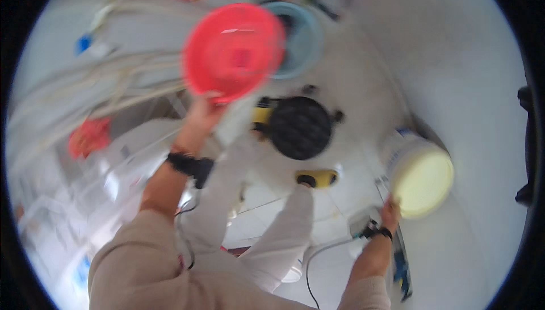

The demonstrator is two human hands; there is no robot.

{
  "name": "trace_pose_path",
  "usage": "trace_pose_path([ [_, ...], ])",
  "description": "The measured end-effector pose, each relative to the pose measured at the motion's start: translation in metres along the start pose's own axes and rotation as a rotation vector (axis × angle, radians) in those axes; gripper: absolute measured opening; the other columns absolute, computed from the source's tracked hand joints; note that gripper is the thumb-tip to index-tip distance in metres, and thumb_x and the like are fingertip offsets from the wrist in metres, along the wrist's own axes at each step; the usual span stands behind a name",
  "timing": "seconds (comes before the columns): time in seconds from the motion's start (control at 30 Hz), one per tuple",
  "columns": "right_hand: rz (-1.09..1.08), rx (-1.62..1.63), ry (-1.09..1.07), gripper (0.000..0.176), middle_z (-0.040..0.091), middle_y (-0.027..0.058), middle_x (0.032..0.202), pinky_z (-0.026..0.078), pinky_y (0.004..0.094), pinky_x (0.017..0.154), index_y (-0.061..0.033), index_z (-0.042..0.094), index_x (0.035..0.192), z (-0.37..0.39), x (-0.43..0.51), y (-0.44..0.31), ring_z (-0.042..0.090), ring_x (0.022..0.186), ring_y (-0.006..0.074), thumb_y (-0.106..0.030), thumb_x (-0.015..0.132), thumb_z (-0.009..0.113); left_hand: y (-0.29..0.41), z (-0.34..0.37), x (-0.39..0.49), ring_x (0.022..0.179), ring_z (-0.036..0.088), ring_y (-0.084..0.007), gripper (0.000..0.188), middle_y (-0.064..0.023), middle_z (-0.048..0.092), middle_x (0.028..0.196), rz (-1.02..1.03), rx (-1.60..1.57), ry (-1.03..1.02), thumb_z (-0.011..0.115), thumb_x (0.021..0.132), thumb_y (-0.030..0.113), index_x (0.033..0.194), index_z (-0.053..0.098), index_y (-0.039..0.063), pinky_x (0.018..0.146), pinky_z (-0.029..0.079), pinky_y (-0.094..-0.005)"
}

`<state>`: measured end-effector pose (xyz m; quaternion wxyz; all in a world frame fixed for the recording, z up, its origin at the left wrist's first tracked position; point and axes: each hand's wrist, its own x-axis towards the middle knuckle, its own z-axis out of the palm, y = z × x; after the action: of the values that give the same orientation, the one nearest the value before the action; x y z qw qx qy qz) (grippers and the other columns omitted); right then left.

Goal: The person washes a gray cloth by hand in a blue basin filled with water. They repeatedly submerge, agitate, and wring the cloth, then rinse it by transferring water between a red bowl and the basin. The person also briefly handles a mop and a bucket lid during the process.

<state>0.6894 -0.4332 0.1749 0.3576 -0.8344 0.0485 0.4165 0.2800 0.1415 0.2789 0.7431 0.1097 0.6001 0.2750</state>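
My left hand grips the near rim of a red plastic basin, tilted so that its inside faces me. Behind it a light blue basin with something dark inside is partly hidden. On the right, my right hand is at the edge of a pale yellow lid or base of a white plastic bucket, its fingers closed on the rim. The bucket lies tilted near the wall and bears writing. Between my hands a round black stool seat stands in front of me. The picture is blurred.
My feet wear yellow shoes on the tiled floor. Pale pipes or rails run along the left, with a red plastic bag near them. A cable hangs below my right wrist. A white wall rises at right.
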Motion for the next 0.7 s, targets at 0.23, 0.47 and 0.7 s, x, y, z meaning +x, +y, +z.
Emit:
trace_pose_path([
  [0.23, 0.204, -0.406, 0.239, 0.08, 0.049, 0.028, 0.129, 0.043, 0.0414, 0.099, 0.0051, 0.034, 0.137, 0.026, -0.045, -0.015, 0.053, 0.116, 0.0341, -0.052, 0.087, 0.058, 0.048, -0.002, -0.16, 0.115, 0.054, -0.0283, 0.052, -0.0144, 0.053, 0.128, -0.062, -0.114, -0.111, 0.054, 0.077, 0.004, 0.127, 0.044, -0.002, 0.103, 0.041, -0.0427],
  [0.47, 0.441, 0.215, -0.349, 0.047, 0.054, 0.0136, 0.12, 0.049, 0.0408, 0.084, -0.0122, 0.041, 0.132, 0.09, -0.091, -0.104, 0.057, 0.103, 0.0248, -0.041, 0.096, 0.048, 0.106, -0.109, -0.337, 0.113, 0.055, -0.0282, 0.053, -0.0151, 0.056, 0.123, 0.265, -0.387, -0.015, 0.052, 0.076, 0.008, 0.128, 0.044, -0.002, 0.099, 0.043, -0.0414],
  [0.7, 0.133, -0.124, -0.44, 0.027, 0.059, 0.0046, 0.093, 0.05, 0.032, 0.062, -0.0111, 0.05, 0.116, 0.086, -0.118, -0.207, 0.06, 0.079, 0.0168, -0.027, 0.094, 0.051, 0.076, -0.276, -0.51, 0.11, 0.056, -0.029, 0.053, -0.0138, 0.057, 0.124, 0.613, -0.419, 0.233, 0.05, 0.076, 0.011, 0.127, 0.046, -0.001, 0.091, 0.048, -0.0405],
])
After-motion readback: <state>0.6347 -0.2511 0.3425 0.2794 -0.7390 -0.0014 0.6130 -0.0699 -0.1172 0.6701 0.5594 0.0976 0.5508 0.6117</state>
